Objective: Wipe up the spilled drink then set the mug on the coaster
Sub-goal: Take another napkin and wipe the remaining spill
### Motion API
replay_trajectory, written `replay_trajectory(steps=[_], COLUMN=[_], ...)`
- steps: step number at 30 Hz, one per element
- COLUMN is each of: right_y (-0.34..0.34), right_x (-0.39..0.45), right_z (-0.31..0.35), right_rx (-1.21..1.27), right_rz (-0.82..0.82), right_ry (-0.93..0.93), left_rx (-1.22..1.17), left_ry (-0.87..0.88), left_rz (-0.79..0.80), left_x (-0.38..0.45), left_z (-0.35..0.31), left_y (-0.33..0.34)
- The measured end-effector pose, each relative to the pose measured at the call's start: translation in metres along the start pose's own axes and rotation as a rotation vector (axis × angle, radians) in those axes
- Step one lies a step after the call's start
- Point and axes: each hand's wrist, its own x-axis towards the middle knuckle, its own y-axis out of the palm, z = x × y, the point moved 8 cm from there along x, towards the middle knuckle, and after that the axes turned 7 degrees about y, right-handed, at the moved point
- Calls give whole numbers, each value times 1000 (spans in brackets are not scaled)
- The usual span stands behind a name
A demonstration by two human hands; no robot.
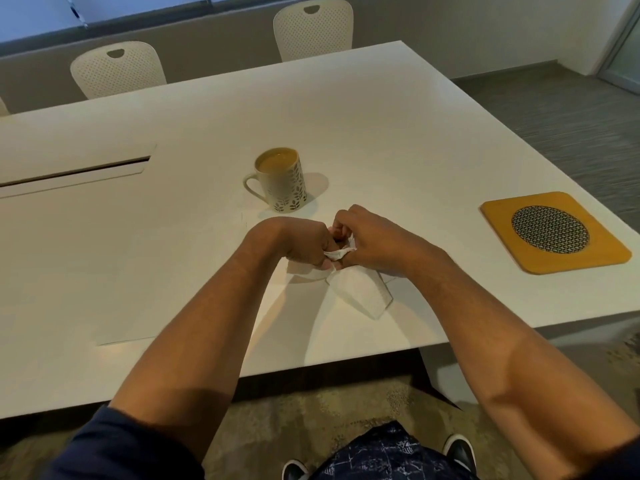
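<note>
A cream mug (284, 183) with a leaf pattern stands upright on the white table (381, 133), filled with a milky brown drink, its handle to the left. Just in front of it, my left hand (298, 244) and my right hand (367, 237) are together, both pinching a white paper napkin (360, 292). The napkin hangs down from my fingers and its lower part rests on the table. A square orange coaster (554, 232) with a round metal mesh centre lies at the right edge of the table. No spilled liquid is plainly visible on the tabletop.
A long cable slot (76, 171) is cut into the table at the left. Two perforated cream chairs (117, 69) (313, 27) stand at the far side. The table's near edge runs just below my forearms; my legs and shoes show beneath.
</note>
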Motion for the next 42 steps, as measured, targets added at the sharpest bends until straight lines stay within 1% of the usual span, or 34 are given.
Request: replay_trajectory(steps=[4, 9, 12, 14, 17, 19, 21, 22, 24, 26, 28, 29, 32, 35, 38, 40, 42], right_y=[-10, -34, -50, -61, -75, -81, -85, -86, -87, -83, -75, -69, -53, -38, -21, -7, 7], right_x=[1, 1, -1, 0, 0, -4, -10, -12, -16, -18, -22, -24, -30, -32, -34, -37, -39], right_z=[-12, -37, -58, -70, -90, -105, -113, -114, -111, -105, -98, -94, -80, -68, -50, -32, -12], right_rx=[35, 57, 88, 63, -23, -42, -39, -42, -87, -145, -166, -159, -122, -115, -98, -93, -74], right_rz=[-24, -102, -129, -139, -154, -158, -156, -149, -101, -3, 119, 175, 292, 355, 434, 474, 471], right_ry=[30, 95, 137, 139, 182, 219, 245, 253, 271, 302, 319, 315, 295, 275, 241, 188, 138], left_rx=[13, -139, -154, -111, -76, -53, -98, -178, -385, -458, -444, -422, -356, -291, -119, -44, -11], left_ry=[40, 67, 143, 186, 199, 223, 261, 279, 307, 327, 328, 321, 326, 343, 277, 180, 94], left_rz=[-52, -226, -309, -279, -222, -220, -250, -253, -221, -198, -179, -198, -349, -394, -346, -244, -124], left_x=[4, 22, 36, 46, 59, 60, 57, 55, 51, 48, 45, 44, 35, 23, 16, 12, 8], left_z=[-11, -29, -55, -73, -90, -97, -97, -95, -91, -88, -87, -86, -84, -85, -78, -64, -48], left_y=[1, -5, -13, -14, -16, -22, -30, -32, -32, -31, -29, -28, -31, -31, -27, -19, -9])
